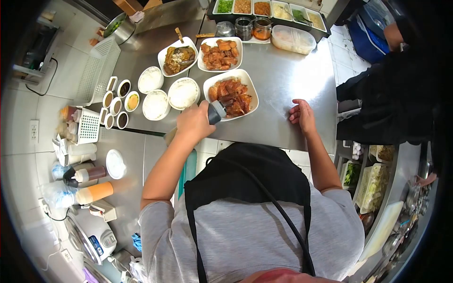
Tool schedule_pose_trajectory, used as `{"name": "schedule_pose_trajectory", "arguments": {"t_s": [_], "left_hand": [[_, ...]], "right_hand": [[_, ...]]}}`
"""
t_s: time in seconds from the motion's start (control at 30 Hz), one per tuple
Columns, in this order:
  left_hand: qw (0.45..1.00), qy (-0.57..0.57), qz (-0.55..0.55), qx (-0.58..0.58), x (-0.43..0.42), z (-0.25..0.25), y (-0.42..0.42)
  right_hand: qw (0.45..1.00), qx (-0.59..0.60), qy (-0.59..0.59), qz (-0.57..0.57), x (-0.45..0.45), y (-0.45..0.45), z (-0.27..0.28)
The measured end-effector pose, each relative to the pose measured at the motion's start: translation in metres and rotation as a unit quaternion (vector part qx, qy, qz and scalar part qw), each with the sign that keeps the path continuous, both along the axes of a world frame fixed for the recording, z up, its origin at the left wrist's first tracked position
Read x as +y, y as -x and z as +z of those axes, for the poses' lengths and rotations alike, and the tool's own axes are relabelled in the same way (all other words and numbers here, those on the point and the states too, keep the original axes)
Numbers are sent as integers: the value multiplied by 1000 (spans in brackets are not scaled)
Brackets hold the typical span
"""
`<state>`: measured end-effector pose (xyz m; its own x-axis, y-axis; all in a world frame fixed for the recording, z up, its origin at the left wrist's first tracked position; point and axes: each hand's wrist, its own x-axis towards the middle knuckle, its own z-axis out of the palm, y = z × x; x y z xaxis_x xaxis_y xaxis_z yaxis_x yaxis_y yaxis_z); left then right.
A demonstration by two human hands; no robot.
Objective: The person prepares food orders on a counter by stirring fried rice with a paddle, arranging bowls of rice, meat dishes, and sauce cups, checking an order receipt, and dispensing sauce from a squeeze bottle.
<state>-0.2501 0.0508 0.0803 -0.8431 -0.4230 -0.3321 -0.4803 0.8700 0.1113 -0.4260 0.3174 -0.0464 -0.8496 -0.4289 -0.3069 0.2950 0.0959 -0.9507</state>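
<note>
Fingers wrapped around it, the left hand (196,123) grips what looks like a bottle (217,112), tilted over the nearest bowl (254,92) of meat (229,89). The right hand (303,115), half open, hangs loosely curled over the counter (278,125).

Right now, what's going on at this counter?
The left hand grips a tool, possibly a torch, its tip over the nearest dish of meat; no flame is discernible. The right hand, holding nothing, is over or on the counter. Three bowls of rice stand left of the dish.
</note>
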Motion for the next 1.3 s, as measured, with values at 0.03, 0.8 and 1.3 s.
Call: {"name": "schedule_pose_trajectory", "arguments": {"t_s": [0.03, 0.8, 1.3], "left_hand": [[1000, 1, 2, -19, 0, 1, 0], [996, 45, 7, -79, -2, 25, 26], [995, 66, 35, -71, -28, 17, 25]], "right_hand": [[1000, -6, 6, 3, 0, 0, 1], [999, -24, 43, 12, 3, 2, 2], [999, -27, 37, 22, 4, 5, 0]]}}
